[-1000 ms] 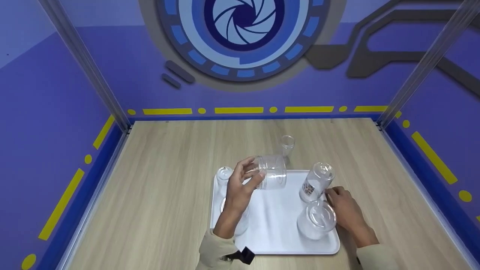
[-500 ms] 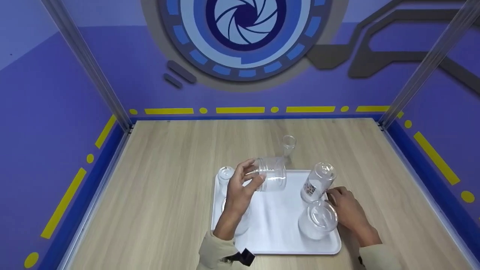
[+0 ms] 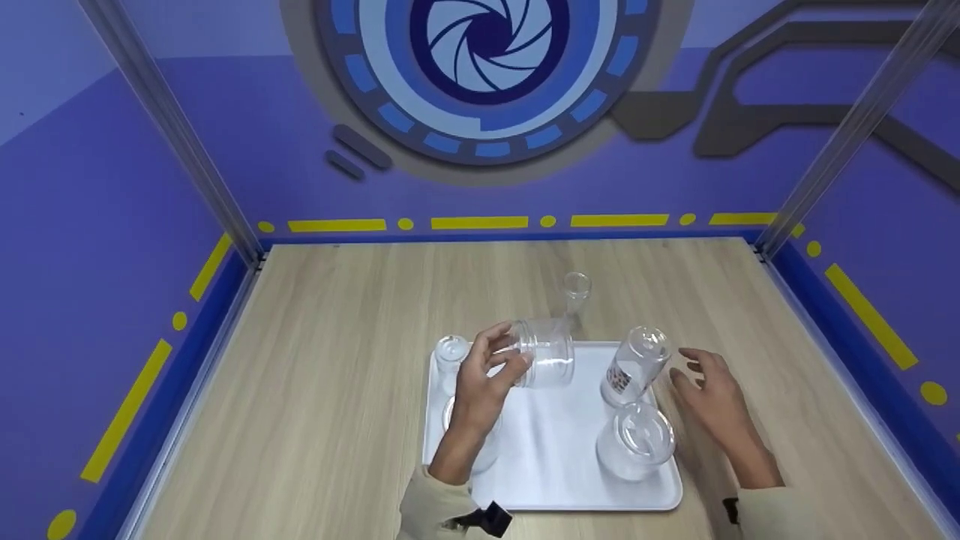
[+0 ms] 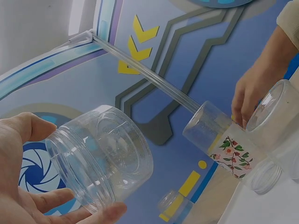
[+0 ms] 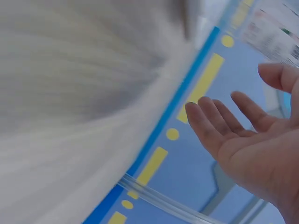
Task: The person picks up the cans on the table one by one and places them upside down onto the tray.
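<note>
Apparently, it's a holding step; the left hand (image 3: 480, 381) pinches the clear jar (image 3: 552, 352) sideways over the tray (image 3: 551, 457); the right hand (image 3: 716, 395) — fingers loosely parted, empty — hovers alongside; the next move likely needs a steady grip.

The tray (image 3: 555, 450) is coloured white, the tabletop (image 3: 345, 360) is patterned in pale wood grain, the held jar (image 3: 551, 352) is seen as colourless, 1 clear bottle (image 3: 637, 366) is decorated with pink flowers (image 4: 230, 151) and green leaves (image 4: 238, 148), and the blue-purple walls (image 3: 247, 150) are marked with yellow bars (image 3: 480, 223) and dots (image 3: 548, 221).
</note>
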The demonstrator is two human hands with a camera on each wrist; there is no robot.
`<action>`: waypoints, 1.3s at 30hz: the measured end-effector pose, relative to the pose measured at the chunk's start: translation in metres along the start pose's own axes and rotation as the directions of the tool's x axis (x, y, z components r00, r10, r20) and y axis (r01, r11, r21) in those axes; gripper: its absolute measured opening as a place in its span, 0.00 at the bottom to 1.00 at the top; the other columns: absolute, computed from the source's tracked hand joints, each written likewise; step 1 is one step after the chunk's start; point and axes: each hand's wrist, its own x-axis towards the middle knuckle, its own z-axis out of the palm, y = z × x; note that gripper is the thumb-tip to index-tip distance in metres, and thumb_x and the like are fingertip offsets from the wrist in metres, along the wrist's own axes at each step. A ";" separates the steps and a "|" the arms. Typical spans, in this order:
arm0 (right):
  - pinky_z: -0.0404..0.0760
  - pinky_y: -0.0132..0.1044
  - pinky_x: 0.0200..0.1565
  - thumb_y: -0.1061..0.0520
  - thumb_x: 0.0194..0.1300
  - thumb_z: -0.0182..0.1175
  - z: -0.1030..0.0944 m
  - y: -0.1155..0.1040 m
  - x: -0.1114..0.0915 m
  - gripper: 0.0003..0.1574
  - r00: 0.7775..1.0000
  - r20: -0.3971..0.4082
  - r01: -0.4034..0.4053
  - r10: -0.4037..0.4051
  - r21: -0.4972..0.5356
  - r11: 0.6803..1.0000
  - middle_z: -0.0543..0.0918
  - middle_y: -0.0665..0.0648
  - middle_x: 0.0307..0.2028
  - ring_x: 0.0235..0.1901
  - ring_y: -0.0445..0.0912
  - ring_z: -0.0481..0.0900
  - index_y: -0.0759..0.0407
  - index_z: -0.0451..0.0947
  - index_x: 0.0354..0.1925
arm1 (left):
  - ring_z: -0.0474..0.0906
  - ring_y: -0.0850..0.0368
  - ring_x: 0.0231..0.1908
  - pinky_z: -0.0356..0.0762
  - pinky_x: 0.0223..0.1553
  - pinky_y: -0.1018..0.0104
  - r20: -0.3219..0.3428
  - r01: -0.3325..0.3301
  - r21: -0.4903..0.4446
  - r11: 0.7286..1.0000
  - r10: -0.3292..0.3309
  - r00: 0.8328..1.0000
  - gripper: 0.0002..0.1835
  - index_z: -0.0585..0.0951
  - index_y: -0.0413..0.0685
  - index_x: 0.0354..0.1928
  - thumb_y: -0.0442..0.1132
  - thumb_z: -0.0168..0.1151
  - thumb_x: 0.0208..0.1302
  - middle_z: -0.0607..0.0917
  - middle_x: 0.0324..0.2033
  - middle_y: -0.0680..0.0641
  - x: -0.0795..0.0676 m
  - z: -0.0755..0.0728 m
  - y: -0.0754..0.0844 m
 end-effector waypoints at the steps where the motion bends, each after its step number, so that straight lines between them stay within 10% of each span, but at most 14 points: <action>1: 0.76 0.65 0.60 0.61 0.76 0.61 -0.002 -0.004 0.001 0.27 1.000 -0.020 0.011 -0.011 0.007 1.000 0.74 0.75 0.63 0.62 0.71 0.76 0.74 0.72 0.67 | 0.77 0.42 0.63 0.82 0.56 0.56 0.002 0.003 -0.002 1.000 -0.003 1.000 0.37 0.69 0.37 0.74 0.50 0.65 0.70 0.75 0.66 0.34 0.000 0.000 0.000; 9: 0.66 0.13 0.51 0.57 0.79 0.60 -0.014 -0.027 0.003 0.29 0.997 -0.065 0.034 -0.030 0.055 0.998 0.74 0.71 0.65 0.64 0.67 0.76 0.70 0.71 0.70 | 0.76 0.43 0.63 0.81 0.57 0.55 0.004 0.021 -0.004 1.000 -0.021 1.000 0.37 0.69 0.37 0.74 0.50 0.65 0.70 0.75 0.66 0.35 0.001 0.001 0.000; 25: 0.71 0.19 0.58 0.63 0.77 0.62 -0.023 -0.060 -0.003 0.28 0.974 -0.187 0.162 -0.130 0.165 0.973 0.76 0.63 0.66 0.63 0.43 0.74 0.67 0.72 0.71 | 0.76 0.43 0.64 0.81 0.57 0.54 -0.001 0.031 -0.013 0.999 -0.031 1.000 0.38 0.69 0.39 0.75 0.51 0.65 0.69 0.75 0.67 0.36 -0.002 0.002 -0.003; 39: 0.73 0.28 0.64 0.79 0.63 0.65 -0.008 -0.088 -0.009 0.37 0.873 -0.238 0.477 -0.426 0.231 0.848 0.76 0.68 0.65 0.67 0.40 0.72 0.73 0.71 0.70 | 0.76 0.38 0.64 0.82 0.55 0.56 0.004 0.022 -0.029 0.999 -0.022 1.000 0.38 0.69 0.36 0.74 0.49 0.65 0.69 0.75 0.66 0.34 -0.002 0.005 -0.001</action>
